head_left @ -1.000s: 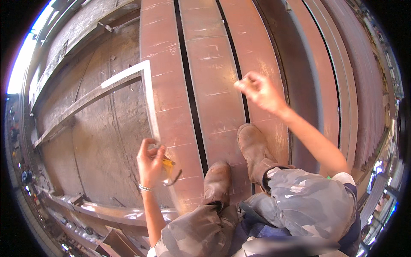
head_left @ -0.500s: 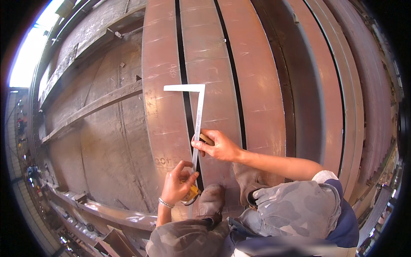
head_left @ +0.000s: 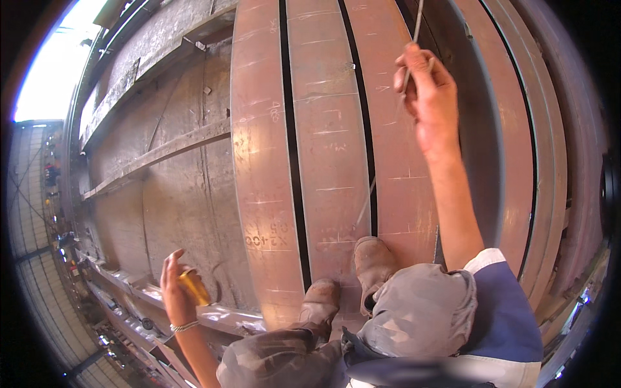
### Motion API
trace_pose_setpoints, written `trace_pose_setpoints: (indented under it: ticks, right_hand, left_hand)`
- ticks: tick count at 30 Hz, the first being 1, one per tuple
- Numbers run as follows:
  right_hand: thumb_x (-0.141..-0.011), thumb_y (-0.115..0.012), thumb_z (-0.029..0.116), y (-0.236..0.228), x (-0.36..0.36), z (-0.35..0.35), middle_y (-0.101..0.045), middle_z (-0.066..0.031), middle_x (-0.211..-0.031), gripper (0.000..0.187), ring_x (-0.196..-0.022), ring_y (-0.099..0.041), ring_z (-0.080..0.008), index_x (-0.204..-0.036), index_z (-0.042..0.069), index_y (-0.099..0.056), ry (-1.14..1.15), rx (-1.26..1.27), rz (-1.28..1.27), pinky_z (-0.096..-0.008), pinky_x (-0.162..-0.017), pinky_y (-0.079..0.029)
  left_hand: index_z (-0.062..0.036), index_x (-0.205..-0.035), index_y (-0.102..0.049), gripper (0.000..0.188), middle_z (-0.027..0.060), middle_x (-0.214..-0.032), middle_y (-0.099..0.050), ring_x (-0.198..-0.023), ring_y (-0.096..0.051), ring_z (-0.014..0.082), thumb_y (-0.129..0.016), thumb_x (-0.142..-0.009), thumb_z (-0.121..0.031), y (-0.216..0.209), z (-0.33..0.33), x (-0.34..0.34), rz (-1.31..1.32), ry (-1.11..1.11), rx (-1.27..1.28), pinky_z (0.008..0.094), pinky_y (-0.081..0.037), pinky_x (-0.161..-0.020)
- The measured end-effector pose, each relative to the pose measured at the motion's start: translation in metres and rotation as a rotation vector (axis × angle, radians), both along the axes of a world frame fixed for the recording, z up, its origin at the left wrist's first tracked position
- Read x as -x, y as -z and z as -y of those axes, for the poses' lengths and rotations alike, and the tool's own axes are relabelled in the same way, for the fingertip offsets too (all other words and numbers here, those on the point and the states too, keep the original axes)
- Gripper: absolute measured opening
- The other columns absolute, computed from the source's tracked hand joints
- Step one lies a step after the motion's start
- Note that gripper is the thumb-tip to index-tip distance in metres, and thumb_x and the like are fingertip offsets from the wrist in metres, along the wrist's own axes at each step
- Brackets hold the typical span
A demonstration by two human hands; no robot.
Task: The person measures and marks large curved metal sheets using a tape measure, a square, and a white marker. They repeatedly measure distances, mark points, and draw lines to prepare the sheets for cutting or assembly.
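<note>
High at the right, my right hand (head_left: pixel 428 97) closes round a steel square (head_left: pixel 418 24), which now shows nearly edge-on as a thin strip. A small tan piece shows by its fingers, its kind unclear. At the lower left, my left hand (head_left: pixel 176 284) is wrapped round a yellow tape measure (head_left: pixel 195 288), away from the steel. Between the hands lie long reddish-brown steel strips (head_left: pixel 330 155) with pale marks and dark gaps between them. A faint pale streak crosses one gap; I cannot tell what it is.
My boots (head_left: pixel 375 264) stand on the strips. To the left is a lower steel surface (head_left: pixel 174 213) with a raised crossbar (head_left: pixel 162 157). More long steel pieces (head_left: pixel 498 129) lie at the right. Metal parts clutter the lower left edge.
My right hand has lifted the square off the strips and moved up and right, turning it edge-on. My left hand has let go of the square and swung left with the tape measure.
</note>
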State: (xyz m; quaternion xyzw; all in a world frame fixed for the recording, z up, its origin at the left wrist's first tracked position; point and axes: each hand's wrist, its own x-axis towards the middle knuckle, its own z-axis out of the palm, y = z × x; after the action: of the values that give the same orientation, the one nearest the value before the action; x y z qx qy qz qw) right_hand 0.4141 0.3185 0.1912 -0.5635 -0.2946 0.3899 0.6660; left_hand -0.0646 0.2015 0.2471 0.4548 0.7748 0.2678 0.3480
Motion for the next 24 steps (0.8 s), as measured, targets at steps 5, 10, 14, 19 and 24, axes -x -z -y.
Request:
trace_pose_setpoints:
  ticks: [5, 10, 14, 19, 24]
  right_hand:
    - [-0.092, -0.075, 0.047, -0.004, -0.057, 0.011, -0.062, 0.0042, -0.066, 0.036, -0.051, -0.043, 0.0006, -0.086, 0.012, -0.068, 0.165, 0.055, 0.052, -0.0183, -0.046, -0.027]
    - [-0.092, -0.073, 0.049, 0.003, -0.099, 0.033, -0.060, 0.0047, -0.067, 0.037, -0.053, -0.045, -0.0004, -0.088, 0.012, -0.068, 0.264, 0.161, 0.109, -0.0187, -0.047, -0.028]
    - [-0.095, -0.070, 0.049, -0.009, -0.111, 0.059, -0.054, 0.0072, -0.065, 0.036, -0.051, -0.037, 0.0002, -0.089, 0.013, -0.066, 0.146, 0.274, 0.342, -0.0201, -0.047, -0.024]
    - [-0.098, -0.068, 0.042, -0.014, -0.104, 0.095, -0.051, 0.0077, -0.066, 0.032, -0.053, -0.035, 0.0002, -0.091, 0.012, -0.064, -0.026, 0.380, 0.516, -0.0201, -0.049, -0.025]
    - [-0.100, -0.066, 0.037, 0.009, -0.098, 0.149, -0.051, 0.0030, -0.070, 0.032, -0.065, -0.045, -0.0064, -0.092, 0.007, -0.063, 0.014, 0.493, 0.770, -0.0248, -0.063, -0.034]
  left_hand:
    - [-0.0089, -0.135, -0.061, 0.035, 0.0000, -0.083, -0.058, -0.066, -0.054, 0.0060, -0.048, -0.109, -0.029, -0.051, -0.001, 0.026, 0.215, -0.243, 0.103, 0.0201, -0.045, -0.056]
    - [-0.0080, -0.130, -0.062, 0.040, -0.0015, -0.084, -0.058, -0.065, -0.053, 0.0056, -0.054, -0.105, -0.038, -0.038, 0.000, 0.019, 0.233, -0.113, 0.189, 0.0204, -0.044, -0.055]
    - [-0.0089, -0.126, -0.064, 0.043, -0.0012, -0.085, -0.060, -0.069, -0.058, 0.0089, -0.058, -0.102, -0.044, 0.024, -0.013, 0.010, 0.438, -0.185, 0.303, 0.0231, -0.046, -0.055]
    - [-0.0071, -0.122, -0.066, 0.038, 0.0044, -0.097, -0.067, -0.083, -0.063, 0.0149, -0.059, -0.103, -0.039, 0.107, -0.038, 0.006, 0.600, -0.148, 0.317, 0.0291, -0.052, -0.070]
    - [-0.0077, -0.124, -0.066, 0.036, 0.0037, -0.107, -0.068, -0.091, -0.064, 0.0139, -0.059, -0.103, -0.036, 0.151, -0.079, 0.009, 0.920, -0.090, 0.398, 0.0300, -0.052, -0.074]
